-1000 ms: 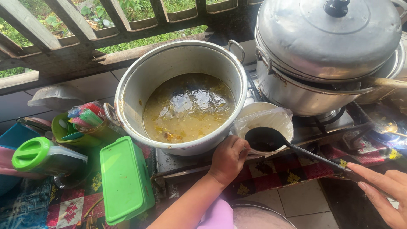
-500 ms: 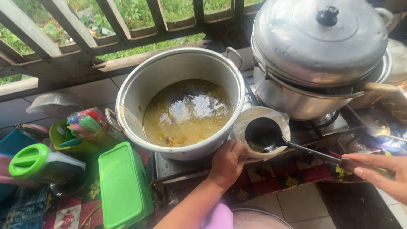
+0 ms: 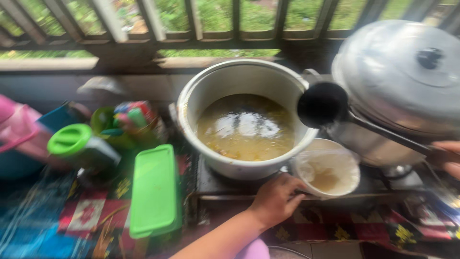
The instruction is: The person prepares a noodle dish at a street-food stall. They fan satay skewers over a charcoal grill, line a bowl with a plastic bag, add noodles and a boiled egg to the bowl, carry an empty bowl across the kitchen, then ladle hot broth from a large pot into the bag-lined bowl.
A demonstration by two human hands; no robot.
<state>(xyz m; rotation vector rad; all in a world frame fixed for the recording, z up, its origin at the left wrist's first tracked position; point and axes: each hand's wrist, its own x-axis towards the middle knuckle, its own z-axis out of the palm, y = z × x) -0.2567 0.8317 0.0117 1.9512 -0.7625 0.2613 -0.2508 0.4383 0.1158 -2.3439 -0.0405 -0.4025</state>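
Observation:
My left hand [image 3: 276, 200] grips the near rim of a white bowl [image 3: 327, 169] lined with a clear bag that holds some yellowish broth. My right hand [image 3: 446, 156] at the right edge holds the long handle of a black ladle [image 3: 321, 104], whose cup hangs lifted over the right rim of the big open metal pot [image 3: 242, 115]. That pot is filled with yellowish soup and sits on a stove [image 3: 225, 184]. The view is blurred.
A second large metal pot with a domed lid [image 3: 402, 76] stands right of the soup pot. A green lidded box [image 3: 155, 189], a green-capped bottle [image 3: 81, 146], a cup of coloured packets [image 3: 129, 120] and a pink jug [image 3: 19, 127] lie left. A barred window [image 3: 191, 24] runs behind.
The ladle has risen out of the bowl and moved up over the soup pot's right rim. The bowl now shows broth in it. The view has shifted left.

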